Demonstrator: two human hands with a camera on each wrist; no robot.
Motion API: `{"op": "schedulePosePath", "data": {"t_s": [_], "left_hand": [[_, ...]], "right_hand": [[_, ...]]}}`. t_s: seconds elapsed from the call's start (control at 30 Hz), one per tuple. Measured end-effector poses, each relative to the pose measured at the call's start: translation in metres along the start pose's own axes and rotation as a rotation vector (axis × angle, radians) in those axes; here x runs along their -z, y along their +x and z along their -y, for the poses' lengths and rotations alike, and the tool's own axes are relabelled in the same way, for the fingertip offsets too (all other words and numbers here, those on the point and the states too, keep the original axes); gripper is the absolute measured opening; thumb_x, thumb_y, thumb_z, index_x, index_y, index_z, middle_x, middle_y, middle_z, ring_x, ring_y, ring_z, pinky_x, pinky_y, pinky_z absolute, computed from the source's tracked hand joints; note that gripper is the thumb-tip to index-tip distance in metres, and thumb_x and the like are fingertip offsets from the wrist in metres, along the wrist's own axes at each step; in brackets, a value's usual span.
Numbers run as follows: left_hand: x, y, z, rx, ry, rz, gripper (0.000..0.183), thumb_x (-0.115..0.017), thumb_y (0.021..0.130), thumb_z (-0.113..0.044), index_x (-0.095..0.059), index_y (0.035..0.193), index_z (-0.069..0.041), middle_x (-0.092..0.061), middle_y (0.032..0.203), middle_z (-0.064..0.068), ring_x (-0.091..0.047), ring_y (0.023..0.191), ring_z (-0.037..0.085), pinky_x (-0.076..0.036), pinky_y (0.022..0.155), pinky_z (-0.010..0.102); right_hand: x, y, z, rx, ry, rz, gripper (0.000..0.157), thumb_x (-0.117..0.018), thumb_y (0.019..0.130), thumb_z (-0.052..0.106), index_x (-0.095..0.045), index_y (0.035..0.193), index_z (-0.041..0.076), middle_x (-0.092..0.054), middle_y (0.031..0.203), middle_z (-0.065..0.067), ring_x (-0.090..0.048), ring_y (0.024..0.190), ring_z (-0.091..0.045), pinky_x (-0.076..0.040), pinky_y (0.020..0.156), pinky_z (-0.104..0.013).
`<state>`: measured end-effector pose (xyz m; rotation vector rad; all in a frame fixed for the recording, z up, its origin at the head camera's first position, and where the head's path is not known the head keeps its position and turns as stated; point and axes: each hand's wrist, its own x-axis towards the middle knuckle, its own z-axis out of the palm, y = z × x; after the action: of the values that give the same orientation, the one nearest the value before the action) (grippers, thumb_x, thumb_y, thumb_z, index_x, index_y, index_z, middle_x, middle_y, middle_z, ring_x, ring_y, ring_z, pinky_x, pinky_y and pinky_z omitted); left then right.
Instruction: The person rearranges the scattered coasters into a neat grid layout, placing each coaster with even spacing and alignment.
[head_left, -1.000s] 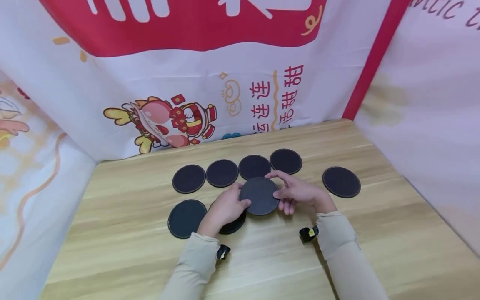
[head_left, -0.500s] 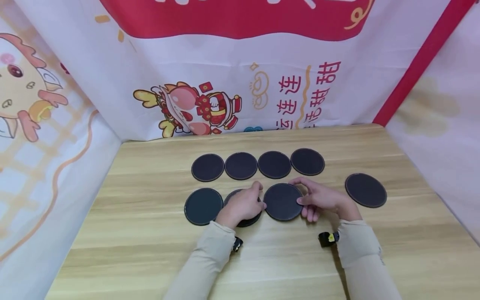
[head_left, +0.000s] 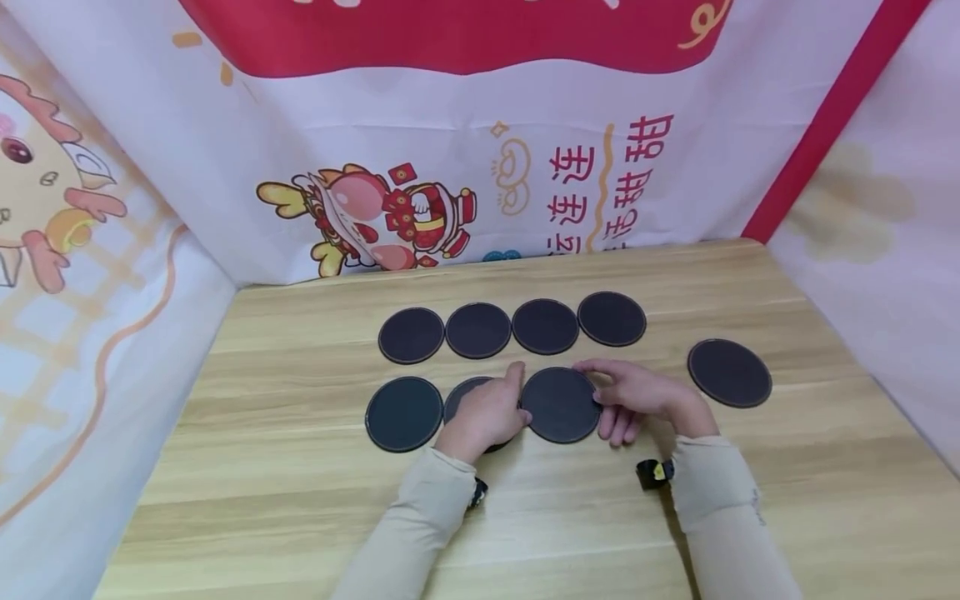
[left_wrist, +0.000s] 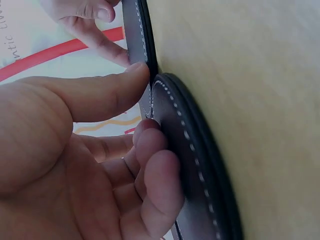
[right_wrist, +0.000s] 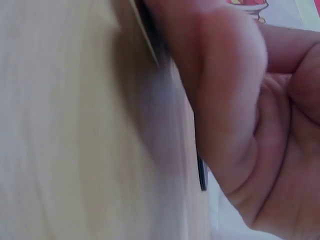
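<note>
A round black coaster with a stitched edge lies on the table between both hands. My right hand holds its right side, index finger at the upper rim and thumb at the right rim. The left hand touches that coaster's left rim with its thumb, fingers loosely bent. Its other fingertips rest on the neighbouring coaster, which the hand partly covers in the head view. Further left is a greenish-black coaster. In the right wrist view my right hand hides most of the coaster.
Behind the hands runs a row of several dark coasters, edge to edge. A single coaster lies apart at the right. The wooden table meets a printed cloth at the back and sides.
The coaster between the hands came down from a raised tilt, half over its left neighbour, to lie flat beside it. My left fingers loosened from its rim. The head view shifted.
</note>
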<state>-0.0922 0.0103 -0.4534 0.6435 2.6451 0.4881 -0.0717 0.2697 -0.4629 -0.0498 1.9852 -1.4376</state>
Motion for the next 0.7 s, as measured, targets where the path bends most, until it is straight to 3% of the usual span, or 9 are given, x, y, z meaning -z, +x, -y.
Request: {"op": "schedulePosePath", "data": {"t_s": [0.13, 0.2, 0.4, 0.57, 0.63, 0.7], "left_hand": [[0.0, 0.001, -0.001, 0.004, -0.005, -0.014, 0.073, -0.073, 0.094, -0.026, -0.035, 0.154, -0.011, -0.07, 0.097, 0.009, -0.067, 0.092, 0.032, -0.053, 0.081, 0.046], [0.001, 0.001, -0.001, 0.005, -0.005, -0.018, 0.073, -0.074, 0.094, -0.025, -0.035, 0.154, -0.011, -0.07, 0.1, 0.011, -0.067, 0.093, 0.033, -0.053, 0.081, 0.046], [0.003, 0.002, -0.004, -0.006, -0.011, -0.01, 0.072, -0.072, 0.094, -0.024, -0.035, 0.154, -0.011, -0.069, 0.114, 0.016, -0.067, 0.099, 0.035, -0.053, 0.084, 0.048], [0.004, 0.002, -0.009, 0.028, -0.021, 0.012, 0.072, -0.07, 0.096, -0.027, -0.033, 0.155, -0.011, -0.067, 0.118, 0.016, -0.065, 0.105, 0.035, -0.051, 0.087, 0.049], [0.003, 0.003, -0.018, 0.046, -0.006, 0.011, 0.073, -0.067, 0.097, -0.032, -0.032, 0.156, -0.01, -0.065, 0.125, 0.017, -0.063, 0.111, 0.035, -0.05, 0.09, 0.049], [0.002, 0.006, -0.036, 0.039, 0.0, 0.01, 0.073, -0.064, 0.099, -0.037, -0.031, 0.158, -0.01, -0.062, 0.132, 0.017, -0.061, 0.117, 0.034, -0.05, 0.092, 0.049]], "right_hand": [[0.015, -0.005, -0.003, 0.024, 0.041, 0.015, 0.058, -0.042, 0.104, 0.004, -0.028, 0.16, 0.012, -0.069, 0.081, -0.03, -0.07, 0.059, -0.028, -0.057, 0.052, -0.035], [0.025, -0.011, -0.004, 0.043, 0.067, -0.027, 0.056, -0.042, 0.104, 0.004, -0.033, 0.158, 0.01, -0.069, 0.084, -0.03, -0.07, 0.062, -0.03, -0.058, 0.055, -0.037], [0.068, -0.048, -0.01, 0.081, 0.185, -0.324, 0.044, -0.04, 0.106, 0.007, -0.037, 0.148, -0.004, -0.067, 0.082, -0.019, -0.069, 0.066, -0.025, -0.059, 0.063, -0.04], [0.1, -0.079, -0.026, 0.091, 0.254, -0.506, 0.035, -0.041, 0.11, 0.017, -0.041, 0.138, -0.002, -0.065, 0.081, -0.006, -0.066, 0.066, -0.016, -0.059, 0.063, -0.033], [0.107, -0.09, -0.035, 0.06, 0.192, -0.578, 0.037, -0.041, 0.11, 0.021, -0.041, 0.136, -0.005, -0.063, 0.082, -0.006, -0.065, 0.067, -0.015, -0.058, 0.063, -0.032], [0.111, -0.1, -0.046, 0.002, 0.057, -0.657, 0.042, -0.04, 0.109, 0.021, -0.042, 0.134, -0.012, -0.061, 0.082, -0.007, -0.062, 0.067, -0.016, -0.057, 0.062, -0.032]]}}
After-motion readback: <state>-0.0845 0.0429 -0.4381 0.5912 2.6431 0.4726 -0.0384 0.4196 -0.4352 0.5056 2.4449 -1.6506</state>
